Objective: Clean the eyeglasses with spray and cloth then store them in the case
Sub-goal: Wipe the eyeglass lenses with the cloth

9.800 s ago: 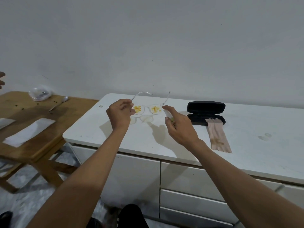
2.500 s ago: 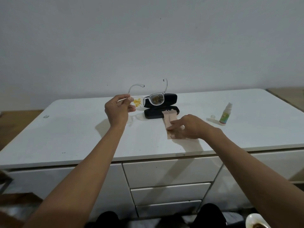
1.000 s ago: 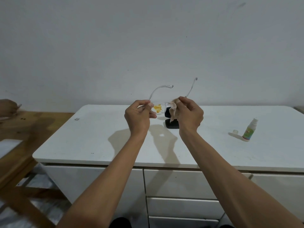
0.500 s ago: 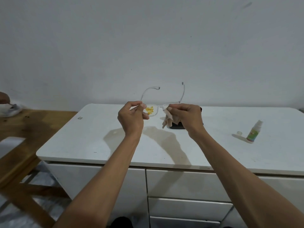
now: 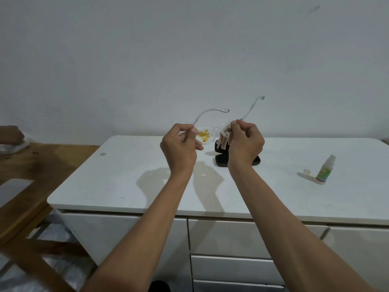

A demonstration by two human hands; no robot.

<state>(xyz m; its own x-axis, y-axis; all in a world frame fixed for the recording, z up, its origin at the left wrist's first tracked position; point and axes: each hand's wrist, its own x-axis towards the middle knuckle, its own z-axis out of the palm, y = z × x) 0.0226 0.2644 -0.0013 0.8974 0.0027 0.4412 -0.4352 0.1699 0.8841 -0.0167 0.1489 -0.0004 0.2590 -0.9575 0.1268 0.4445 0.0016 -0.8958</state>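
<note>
Clear-framed eyeglasses [image 5: 207,134] hang above the counter [image 5: 134,175], just over the black case [image 5: 221,160]. Left hand [image 5: 179,147] pinches one lens end to steady them; right hand [image 5: 245,143] pinches the cloth [image 5: 223,137] onto the other lens, probably wiping. Frame runs left-right; temples point away, toward the wall. Spray bottle [image 5: 325,170] stands right of the case.

- White tabletop [image 5: 130,182] on a white drawer cabinet [image 5: 229,239]; a few dark specks near its front edge.
- Wooden table [image 5: 42,165] adjoining at left, a pale sheet [image 5: 12,191] lying on it.
- Plain grey-white wall [image 5: 189,49] behind.
</note>
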